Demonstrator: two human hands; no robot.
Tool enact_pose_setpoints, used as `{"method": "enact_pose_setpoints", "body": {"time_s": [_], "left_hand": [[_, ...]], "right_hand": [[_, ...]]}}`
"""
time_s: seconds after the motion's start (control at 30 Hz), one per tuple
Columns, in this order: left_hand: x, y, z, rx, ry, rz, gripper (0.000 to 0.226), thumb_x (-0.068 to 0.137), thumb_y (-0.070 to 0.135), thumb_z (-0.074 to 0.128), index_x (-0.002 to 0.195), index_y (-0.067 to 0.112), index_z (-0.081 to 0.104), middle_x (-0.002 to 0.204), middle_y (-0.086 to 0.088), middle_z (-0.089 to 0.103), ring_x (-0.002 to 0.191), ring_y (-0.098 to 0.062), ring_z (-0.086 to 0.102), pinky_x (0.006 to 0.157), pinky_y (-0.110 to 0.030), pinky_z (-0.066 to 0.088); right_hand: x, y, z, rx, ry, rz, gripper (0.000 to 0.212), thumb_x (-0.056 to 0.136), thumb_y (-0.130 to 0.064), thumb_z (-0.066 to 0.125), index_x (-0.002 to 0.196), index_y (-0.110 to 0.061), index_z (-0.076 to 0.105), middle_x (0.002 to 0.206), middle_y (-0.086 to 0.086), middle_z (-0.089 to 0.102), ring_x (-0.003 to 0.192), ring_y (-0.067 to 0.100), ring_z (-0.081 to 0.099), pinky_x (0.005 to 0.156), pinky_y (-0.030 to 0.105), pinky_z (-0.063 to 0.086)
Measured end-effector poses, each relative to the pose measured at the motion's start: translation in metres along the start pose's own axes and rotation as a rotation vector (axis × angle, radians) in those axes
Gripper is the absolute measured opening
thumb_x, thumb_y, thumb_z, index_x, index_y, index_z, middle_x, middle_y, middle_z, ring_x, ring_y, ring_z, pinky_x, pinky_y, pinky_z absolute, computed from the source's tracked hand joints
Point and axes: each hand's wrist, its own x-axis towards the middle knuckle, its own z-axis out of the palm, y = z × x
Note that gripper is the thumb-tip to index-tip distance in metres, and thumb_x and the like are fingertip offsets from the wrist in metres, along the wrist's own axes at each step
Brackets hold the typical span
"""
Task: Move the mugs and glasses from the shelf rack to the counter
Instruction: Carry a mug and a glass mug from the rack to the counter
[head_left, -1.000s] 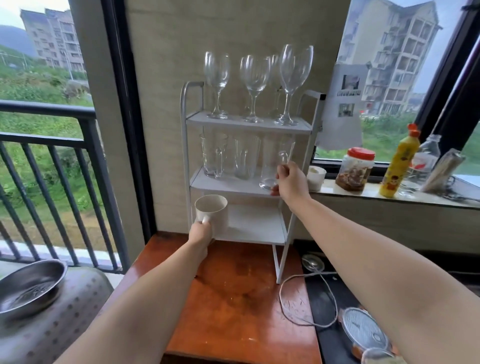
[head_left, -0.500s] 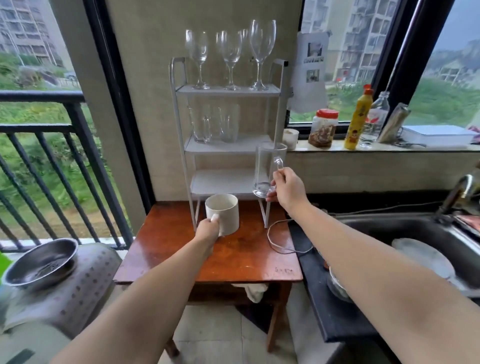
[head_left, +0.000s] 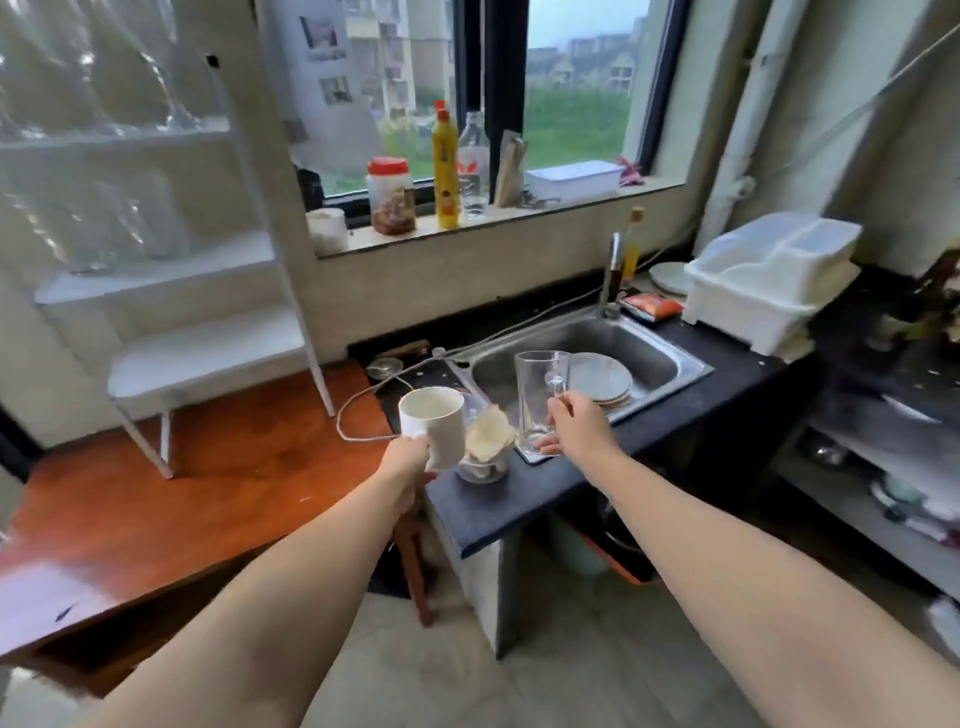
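My left hand (head_left: 402, 460) grips a white ceramic mug (head_left: 434, 426) by its handle and holds it above the left end of the dark counter (head_left: 524, 491). My right hand (head_left: 574, 431) holds a clear glass mug (head_left: 540, 400) by its handle; its base sits at the counter's surface beside the sink, touching or just above it. The white shelf rack (head_left: 208, 358) stands on the wooden table (head_left: 182, 499) at left. Blurred wine glasses (head_left: 104, 67) stand on its top shelf and clear glass mugs (head_left: 130, 218) on the middle shelf.
A small glass bowl with a crumpled wrapper (head_left: 485, 452) sits between the two mugs. The steel sink (head_left: 587, 358) holds plates. A white cable (head_left: 363, 410) loops over the table edge. A white dish rack (head_left: 769, 280) stands at right; jar and bottles line the windowsill (head_left: 467, 223).
I have turned right, away from the rack toward the sink. Both hands carried their mugs from in front of the rack over to the dark counter, and the glass mug has come down to it.
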Motion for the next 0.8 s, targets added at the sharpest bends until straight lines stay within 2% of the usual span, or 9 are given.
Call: {"method": "enact_pose_setpoints", "body": {"time_s": [0.07,0.23,0.33,0.4,0.5,0.53,0.63,0.73,0.8], "left_hand": [[-0.011,0.007,0.051,-0.025,-0.084,-0.028,0.042,0.099,0.013,0.041,0.136,-0.004,0.046,0.141,-0.022,0.05,0.093,-0.022,0.051,0.066,-0.03,0.048],[-0.054,0.015,0.182,-0.024,-0.249,-0.072,0.043,0.099,0.013,0.041,0.138,-0.006,0.043,0.144,-0.024,0.046,0.1,-0.025,0.051,0.073,-0.033,0.049],[-0.084,0.017,0.281,-0.013,-0.342,-0.077,0.044,0.098,0.009,0.044,0.14,-0.004,0.042,0.145,-0.026,0.044,0.123,-0.035,0.053,0.071,-0.033,0.05],[-0.109,0.017,0.349,-0.007,-0.412,-0.097,0.044,0.098,0.009,0.046,0.14,-0.004,0.041,0.145,-0.026,0.043,0.12,-0.035,0.054,0.07,-0.034,0.049],[-0.149,0.019,0.435,0.029,-0.552,-0.1,0.043,0.098,0.005,0.047,0.139,-0.004,0.043,0.143,-0.025,0.045,0.119,-0.032,0.055,0.071,-0.034,0.049],[-0.157,0.018,0.458,0.053,-0.593,-0.09,0.042,0.098,0.004,0.046,0.139,-0.004,0.044,0.141,-0.023,0.048,0.117,-0.031,0.056,0.071,-0.032,0.05],[-0.191,0.016,0.521,0.162,-0.723,-0.057,0.039,0.098,0.005,0.044,0.134,-0.006,0.048,0.104,-0.012,0.05,0.087,-0.021,0.054,0.063,-0.027,0.05],[-0.218,0.012,0.58,0.251,-0.811,-0.058,0.038,0.099,0.011,0.046,0.131,-0.008,0.049,0.075,-0.003,0.044,0.062,-0.014,0.042,0.063,-0.026,0.049],[-0.232,0.01,0.614,0.29,-0.87,-0.061,0.039,0.099,0.011,0.045,0.132,-0.009,0.047,0.071,-0.003,0.04,0.056,-0.011,0.037,0.06,-0.026,0.051]], "right_hand": [[-0.007,0.022,-0.051,0.009,0.09,0.032,0.025,0.099,-0.015,0.04,0.074,-0.014,0.046,0.074,0.004,0.052,0.049,0.021,0.061,0.045,0.025,0.051],[-0.031,0.076,-0.179,-0.003,0.217,0.134,0.021,0.1,-0.021,0.042,0.081,-0.012,0.048,0.074,0.001,0.054,0.051,0.021,0.063,0.045,0.026,0.054],[-0.053,0.112,-0.27,-0.039,0.315,0.21,0.023,0.1,-0.024,0.041,0.08,-0.013,0.048,0.074,-0.001,0.055,0.054,0.024,0.065,0.059,0.036,0.06],[-0.074,0.137,-0.329,-0.067,0.405,0.27,0.026,0.099,-0.026,0.04,0.074,-0.019,0.046,0.074,-0.003,0.057,0.06,0.028,0.069,0.069,0.042,0.061],[-0.103,0.167,-0.403,-0.05,0.538,0.352,0.027,0.099,-0.024,0.039,0.073,-0.019,0.045,0.072,-0.002,0.057,0.064,0.031,0.07,0.067,0.042,0.059],[-0.111,0.174,-0.421,-0.034,0.571,0.37,0.027,0.099,-0.023,0.039,0.073,-0.019,0.044,0.071,-0.001,0.057,0.061,0.029,0.069,0.065,0.041,0.058],[-0.135,0.199,-0.475,-0.02,0.693,0.423,0.026,0.098,-0.022,0.039,0.073,-0.017,0.046,0.073,0.0,0.059,0.061,0.029,0.069,0.062,0.039,0.058],[-0.157,0.22,-0.52,0.012,0.801,0.495,0.02,0.097,-0.021,0.04,0.084,-0.01,0.05,0.076,0.003,0.059,0.055,0.023,0.067,0.042,0.023,0.052],[-0.165,0.233,-0.544,0.033,0.847,0.528,0.022,0.097,-0.022,0.039,0.081,-0.011,0.05,0.07,0.001,0.058,0.058,0.026,0.069,0.05,0.029,0.058]]}}
